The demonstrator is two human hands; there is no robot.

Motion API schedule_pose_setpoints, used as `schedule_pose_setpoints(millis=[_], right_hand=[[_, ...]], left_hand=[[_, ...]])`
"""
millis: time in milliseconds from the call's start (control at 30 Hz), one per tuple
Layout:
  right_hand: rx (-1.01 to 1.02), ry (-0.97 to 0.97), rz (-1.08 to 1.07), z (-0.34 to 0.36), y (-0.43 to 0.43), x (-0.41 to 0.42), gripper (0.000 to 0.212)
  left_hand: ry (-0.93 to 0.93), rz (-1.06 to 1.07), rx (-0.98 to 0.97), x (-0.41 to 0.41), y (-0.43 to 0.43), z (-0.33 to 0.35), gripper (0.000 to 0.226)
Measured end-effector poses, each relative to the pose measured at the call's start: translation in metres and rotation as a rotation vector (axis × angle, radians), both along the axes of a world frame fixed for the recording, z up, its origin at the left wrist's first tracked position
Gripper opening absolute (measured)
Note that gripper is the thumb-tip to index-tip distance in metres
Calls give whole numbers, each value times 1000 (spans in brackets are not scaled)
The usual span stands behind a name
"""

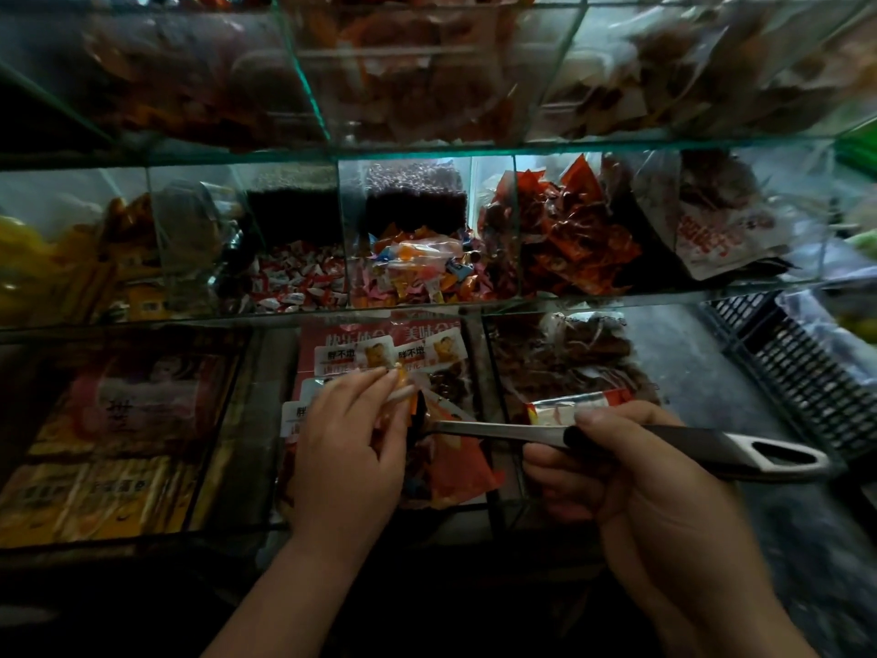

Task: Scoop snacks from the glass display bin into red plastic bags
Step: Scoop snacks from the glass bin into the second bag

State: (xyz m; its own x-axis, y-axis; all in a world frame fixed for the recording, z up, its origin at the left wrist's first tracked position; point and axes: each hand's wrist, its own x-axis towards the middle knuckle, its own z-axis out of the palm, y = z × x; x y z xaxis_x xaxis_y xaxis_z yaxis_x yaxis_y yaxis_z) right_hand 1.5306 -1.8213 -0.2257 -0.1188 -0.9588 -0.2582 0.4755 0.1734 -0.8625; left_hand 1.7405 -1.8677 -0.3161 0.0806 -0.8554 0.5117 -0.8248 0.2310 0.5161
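My right hand grips the black and silver handle of a metal scoop and also holds a red and silver snack packet against it. The scoop's shaft points left into the lower middle glass bin. My left hand reaches into that bin and pinches a small orange wrapped snack between fingertips. Below the hand lie red and orange snack packets. No red plastic bag is plainly visible.
Glass shelves rise in tiers. The middle tier holds white-red candies, mixed colourful sweets and red packets. Orange packs fill the lower left bin, brown snacks the bin at right. A black crate stands far right.
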Motion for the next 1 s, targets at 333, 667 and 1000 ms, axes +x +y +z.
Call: schedule_pose_setpoints(millis=[333,667,1000], right_hand=[[-83,-160,-176,37,-81,18,20],[-375,520,-214,5,-188,74,9],[-980,1313,95,-7,-177,48,17]], left_hand=[[12,-95,42,-9,-134,67,50],[622,-64,192,-3,-138,65,59],[729,-36,199,15,-87,51,42]])
